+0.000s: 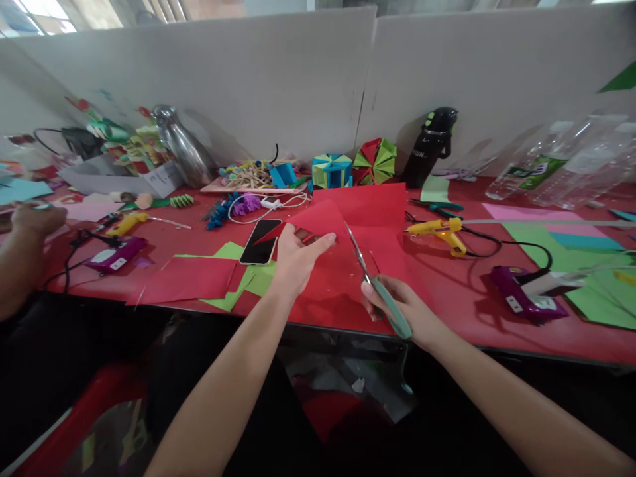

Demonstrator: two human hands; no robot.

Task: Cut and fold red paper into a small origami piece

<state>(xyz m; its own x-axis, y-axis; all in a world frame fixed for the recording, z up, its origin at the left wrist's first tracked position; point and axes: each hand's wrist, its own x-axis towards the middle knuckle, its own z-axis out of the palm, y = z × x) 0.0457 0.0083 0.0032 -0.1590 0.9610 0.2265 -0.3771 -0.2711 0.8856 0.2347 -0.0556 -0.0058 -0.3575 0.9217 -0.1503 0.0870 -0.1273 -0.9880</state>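
My left hand point(297, 257) grips a piece of red paper point(318, 222) between thumb and fingers, holding it up off the table. In my right hand point(397, 301) is a pair of scissors point(390, 306) with green handles, its blades pointing up and away toward the paper's right edge. From this angle I cannot tell whether the blades touch the paper. A larger red sheet point(375, 205) lies behind and beneath both hands. Just left of my left hand, a phone point(260, 242) lies on the table, next to green paper point(261, 279) and a red piece of paper point(193, 279).
Yellow glue guns point(440, 232) lie to either side, with purple power sockets point(524, 295) and cords near them. Folded paper shapes point(332, 171), a black bottle point(431, 147), a steel jug point(181, 142) and plastic bottles point(531, 165) line the partition. Another person's hand point(37, 217) is at far left.
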